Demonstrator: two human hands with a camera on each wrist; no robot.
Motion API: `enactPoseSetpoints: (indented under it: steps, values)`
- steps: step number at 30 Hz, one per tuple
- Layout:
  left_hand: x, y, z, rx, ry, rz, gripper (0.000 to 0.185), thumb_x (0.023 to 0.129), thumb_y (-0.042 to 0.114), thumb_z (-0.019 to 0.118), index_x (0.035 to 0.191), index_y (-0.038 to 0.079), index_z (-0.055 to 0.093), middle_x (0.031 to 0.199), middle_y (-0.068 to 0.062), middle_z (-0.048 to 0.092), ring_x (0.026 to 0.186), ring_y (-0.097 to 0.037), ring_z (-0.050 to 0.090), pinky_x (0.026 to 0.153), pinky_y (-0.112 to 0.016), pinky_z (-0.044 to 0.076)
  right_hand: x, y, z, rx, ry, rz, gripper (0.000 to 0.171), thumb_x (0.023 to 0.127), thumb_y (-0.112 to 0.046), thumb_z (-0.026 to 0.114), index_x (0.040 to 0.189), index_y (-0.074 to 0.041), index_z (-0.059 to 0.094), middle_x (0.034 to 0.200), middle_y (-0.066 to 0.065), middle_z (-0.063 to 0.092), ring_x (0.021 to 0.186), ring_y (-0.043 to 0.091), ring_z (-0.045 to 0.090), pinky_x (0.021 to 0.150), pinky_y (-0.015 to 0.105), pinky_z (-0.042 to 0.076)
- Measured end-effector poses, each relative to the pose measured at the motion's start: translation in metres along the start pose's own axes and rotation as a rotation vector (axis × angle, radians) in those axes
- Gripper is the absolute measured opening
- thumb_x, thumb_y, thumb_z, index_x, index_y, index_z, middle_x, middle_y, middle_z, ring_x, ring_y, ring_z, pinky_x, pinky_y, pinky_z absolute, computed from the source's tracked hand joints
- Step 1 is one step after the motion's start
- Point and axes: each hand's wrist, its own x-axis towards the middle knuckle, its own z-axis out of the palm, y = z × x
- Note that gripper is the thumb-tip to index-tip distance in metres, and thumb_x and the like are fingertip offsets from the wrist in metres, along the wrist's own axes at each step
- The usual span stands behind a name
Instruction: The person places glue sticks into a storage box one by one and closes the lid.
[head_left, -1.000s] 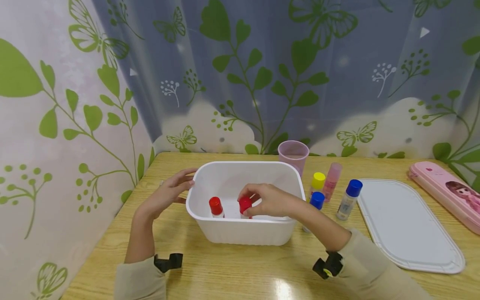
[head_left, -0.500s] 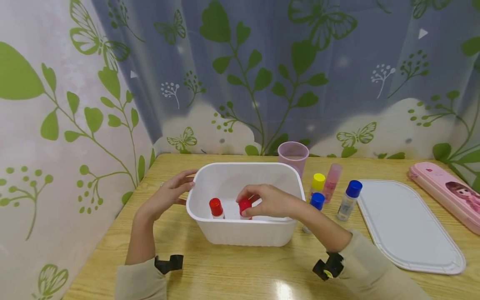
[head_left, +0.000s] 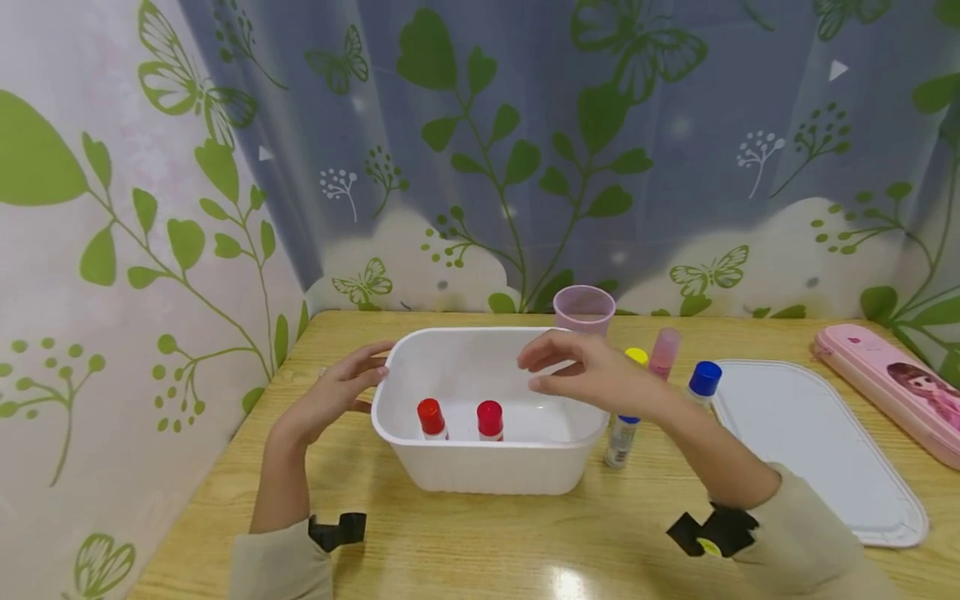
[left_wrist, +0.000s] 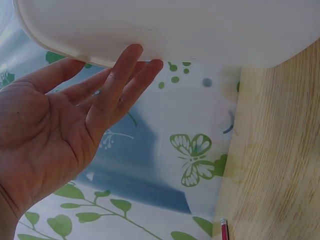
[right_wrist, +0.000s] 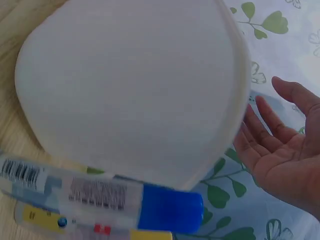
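Observation:
A white plastic bin (head_left: 487,468) stands on the wooden table. Inside it, two small bottles with red caps stand upright: one on the left (head_left: 431,417), the other near the middle (head_left: 491,419). My left hand (head_left: 330,400) touches the bin's left end, its fingers extended against the outer wall in the left wrist view. Over the bin's right rim hovers my right hand (head_left: 596,375), fingers spread and holding nothing. Just right of the bin is a clear bottle with a blue cap (head_left: 620,443), its barcode label visible in the right wrist view. My right forearm partly hides the bottles behind it.
Right of the bin stand a yellow-capped bottle (head_left: 637,356), a pink bottle (head_left: 665,350) and another blue-capped bottle (head_left: 704,382). A purple cup (head_left: 583,308) is behind. Farther right lie a white lid (head_left: 810,442) and a pink pencil case (head_left: 885,387). A patterned curtain (head_left: 480,208) backs the table.
My right hand has let go of the middle red-capped bottle and moved up and right, leaving it standing in the bin. The left hand has stayed at the bin's left end.

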Motion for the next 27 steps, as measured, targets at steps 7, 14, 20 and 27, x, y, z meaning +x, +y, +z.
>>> enactPoseSetpoints:
  steps: [7,14,20,27]
  values:
    - [0.001,-0.002,0.000,0.001,0.004,-0.002,0.052,0.098,0.029,0.045,0.143,0.008,0.029,0.136,-0.022,0.037,0.116,-0.036,0.044,0.081,-0.046,0.047,-0.042,-0.003,-0.035,-0.123,0.163,0.091,0.028,0.089,-0.015,0.062,0.115,-0.004,0.057,0.112,0.011,0.059,0.102,0.026,0.057,0.073,0.033,0.051]
    - [0.001,-0.002,-0.001,0.000,0.003,-0.001,0.052,0.098,0.029,0.045,0.143,0.008,0.029,0.136,-0.021,0.037,0.117,-0.036,0.043,0.081,-0.046,0.047,-0.068,0.019,-0.043,-0.239,0.234,0.070,0.027,0.089,-0.010,0.062,0.114,-0.001,0.057,0.109,0.010,0.059,0.099,0.027,0.057,0.080,0.029,0.048]
    - [0.000,-0.002,-0.002,-0.001,0.005,-0.001,0.052,0.098,0.029,0.045,0.143,0.008,0.029,0.136,-0.022,0.037,0.117,-0.036,0.043,0.081,-0.046,0.047,-0.078,0.043,-0.029,-0.247,0.254,0.122,0.032,0.088,-0.014,0.064,0.115,0.000,0.055,0.110,0.012,0.060,0.097,0.028,0.058,0.080,0.038,0.049]
    - [0.001,-0.001,0.000,0.001,-0.001,0.004,0.051,0.098,0.028,0.045,0.142,0.007,0.029,0.136,-0.022,0.037,0.116,-0.037,0.044,0.081,-0.046,0.047,-0.083,0.061,-0.015,-0.233,0.310,0.106,0.028,0.087,-0.008,0.064,0.110,0.001,0.053,0.103,0.010,0.060,0.089,0.025,0.060,0.073,0.030,0.051]
